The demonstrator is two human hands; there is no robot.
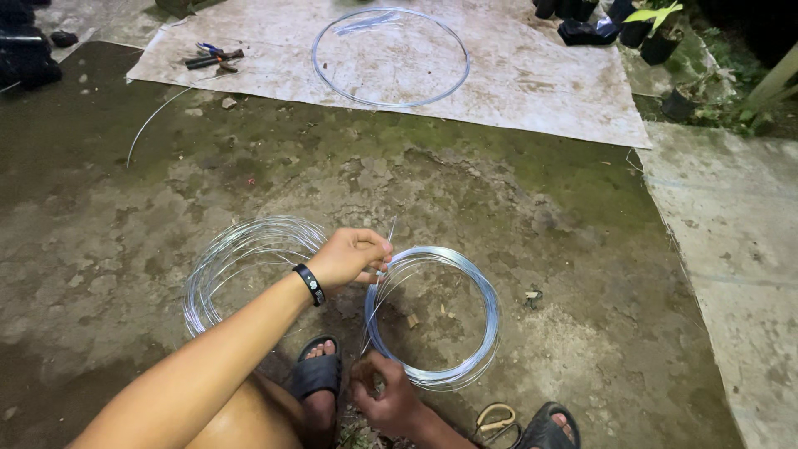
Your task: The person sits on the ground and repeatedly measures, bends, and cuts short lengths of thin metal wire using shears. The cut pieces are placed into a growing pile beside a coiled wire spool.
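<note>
Where the hands meet: the left hand point(353, 256) is closed in a pinch on a thin wire end at the upper left edge of the tight wire coil point(432, 316); the strand sticks up a little past the fingers.
Right hand: the right hand point(386, 399) is curled shut on the same coil at its lower left edge, just above a sandalled foot point(316, 374).
Tight wire coil: it lies flat on the mossy concrete ground point(499, 191), its left rim held between the two hands, its right rim free.
Loose wire coil: a wider, looser coil point(241, 262) lies just left of the held one, partly under the left forearm; the two rims are near, and whether they touch cannot be told.
Open room: bare ground stretches above both coils up to the edge of a pale sheet point(540, 75).
On the sheet: a third wire ring point(391, 56) and pliers point(212, 58) lie well apart from the hands.
Right edge: a raised concrete slab point(731, 249) borders the ground.
Near the feet: scissors point(496, 420) lie just beside the right wrist.
</note>
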